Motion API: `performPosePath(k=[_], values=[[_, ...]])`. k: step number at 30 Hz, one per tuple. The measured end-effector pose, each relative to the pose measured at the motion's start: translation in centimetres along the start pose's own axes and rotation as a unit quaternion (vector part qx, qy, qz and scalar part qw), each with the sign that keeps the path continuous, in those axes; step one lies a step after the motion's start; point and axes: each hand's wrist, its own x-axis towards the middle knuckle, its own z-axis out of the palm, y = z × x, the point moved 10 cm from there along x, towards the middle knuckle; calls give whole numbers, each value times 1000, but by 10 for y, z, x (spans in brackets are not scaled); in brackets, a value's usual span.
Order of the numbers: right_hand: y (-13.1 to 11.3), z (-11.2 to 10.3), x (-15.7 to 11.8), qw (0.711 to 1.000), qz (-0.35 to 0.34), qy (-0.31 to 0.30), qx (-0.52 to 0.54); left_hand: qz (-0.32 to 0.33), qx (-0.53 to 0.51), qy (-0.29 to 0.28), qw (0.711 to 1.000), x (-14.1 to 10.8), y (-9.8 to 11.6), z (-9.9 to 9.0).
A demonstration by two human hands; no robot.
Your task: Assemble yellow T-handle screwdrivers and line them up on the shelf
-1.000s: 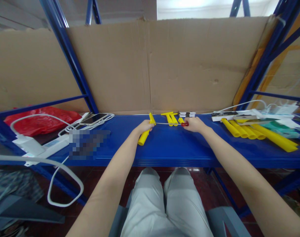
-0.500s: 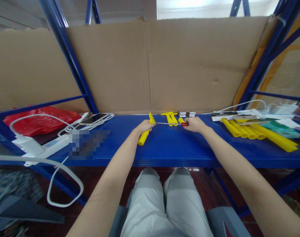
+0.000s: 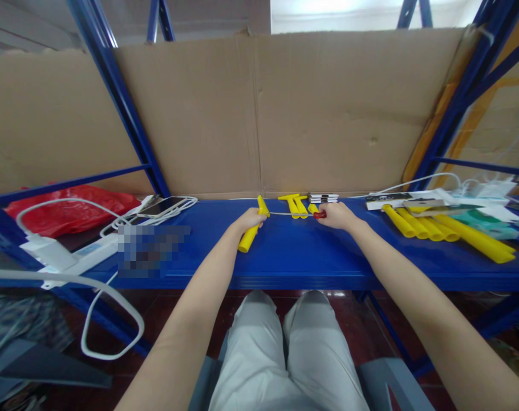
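My left hand [image 3: 251, 219] is closed round a yellow T-shaped piece [image 3: 248, 240], whose tube end points down towards the front of the blue table. My right hand [image 3: 337, 216] grips the red handle of a screwdriver [image 3: 291, 214]. The thin metal shaft runs level to the left, and its tip meets the side of the yellow piece near my left fingers. Behind the shaft lie smaller yellow pieces [image 3: 292, 204], beside white-and-black items [image 3: 323, 197].
Several yellow tubes [image 3: 420, 224] and a knife [image 3: 460, 209] lie at the right of the blue table [image 3: 302, 257]. A power strip [image 3: 84, 257], white cables, a phone and a red bag [image 3: 71, 210] are at the left. Cardboard [image 3: 328, 114] stands behind.
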Motion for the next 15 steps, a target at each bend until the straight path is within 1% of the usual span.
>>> performPosePath(k=[8,15], values=[[-2,2,0,1000,0,0,1,8,-6,-2,1000,1,0,1],[-2,-2,-1,1000,-17,0,21,7,-5,1,1000,1,-1,0]])
